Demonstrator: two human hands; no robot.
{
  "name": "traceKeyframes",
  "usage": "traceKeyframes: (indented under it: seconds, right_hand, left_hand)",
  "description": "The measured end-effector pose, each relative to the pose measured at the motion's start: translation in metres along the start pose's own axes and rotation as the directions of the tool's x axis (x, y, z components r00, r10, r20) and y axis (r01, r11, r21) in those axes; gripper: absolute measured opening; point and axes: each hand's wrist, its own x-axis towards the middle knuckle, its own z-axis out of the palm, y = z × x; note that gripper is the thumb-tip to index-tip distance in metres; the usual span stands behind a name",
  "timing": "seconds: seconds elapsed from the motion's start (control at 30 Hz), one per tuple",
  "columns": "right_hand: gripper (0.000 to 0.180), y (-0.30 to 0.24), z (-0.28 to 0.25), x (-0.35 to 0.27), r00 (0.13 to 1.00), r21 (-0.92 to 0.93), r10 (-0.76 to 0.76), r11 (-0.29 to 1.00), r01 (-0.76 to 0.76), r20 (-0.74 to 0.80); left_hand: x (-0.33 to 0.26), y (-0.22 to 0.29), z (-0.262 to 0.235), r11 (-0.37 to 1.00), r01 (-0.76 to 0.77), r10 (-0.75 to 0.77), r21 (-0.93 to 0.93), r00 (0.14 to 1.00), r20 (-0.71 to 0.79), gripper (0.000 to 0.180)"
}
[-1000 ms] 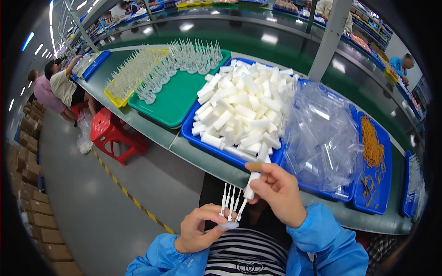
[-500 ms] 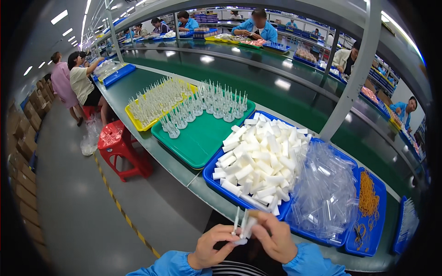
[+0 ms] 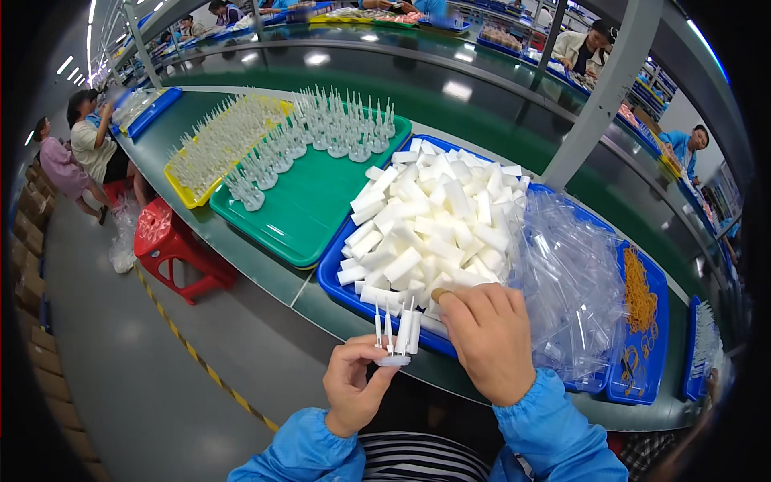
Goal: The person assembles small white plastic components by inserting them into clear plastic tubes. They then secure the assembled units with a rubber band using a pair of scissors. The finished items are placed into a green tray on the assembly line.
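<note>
My left hand (image 3: 357,381) pinches a small clear plastic base (image 3: 393,361) with thin upright pins. Two white sleeves (image 3: 408,331) stand side by side at its right; pins on its left are bare. My right hand (image 3: 488,337) is bent over the near edge of a blue tray (image 3: 333,277) heaped with short white foam-like tubes (image 3: 438,217). A brownish cover (image 3: 439,295) shows on one of its fingertips, which is against the tubes. The fingers are curled together, and what they grip, if anything, is hidden.
A green tray (image 3: 293,229) holds rows of pinned bases, beside a yellow tray (image 3: 193,197) full of them. Right of the tubes lie clear plastic sleeves (image 3: 566,297) and a blue tray of orange rubber bands (image 3: 638,293). A red stool (image 3: 173,249) stands left; a metal post (image 3: 594,104) rises behind.
My right hand has moved from the pinned base to the white tubes. The left hand still holds the base, now more upright. The view has shifted, so the trays appear farther left and higher.
</note>
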Motion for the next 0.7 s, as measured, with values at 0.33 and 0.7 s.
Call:
traceKeyframes:
  seconds: [0.33,0.7]
  right_hand:
    - [0.048,-0.013,-0.012,0.005,0.807,0.882,0.368,-0.284,-0.375,0.462]
    - [0.041,-0.009,0.002,-0.005,0.852,0.81,0.199,-0.47,-0.35,0.483]
  left_hand:
    - [0.003,0.037,-0.022,0.956,-0.244,0.153,0.163,0.889,0.431,0.029]
    - [-0.006,0.048,-0.014,0.983,-0.168,0.127,0.074,0.914,0.386,0.025]
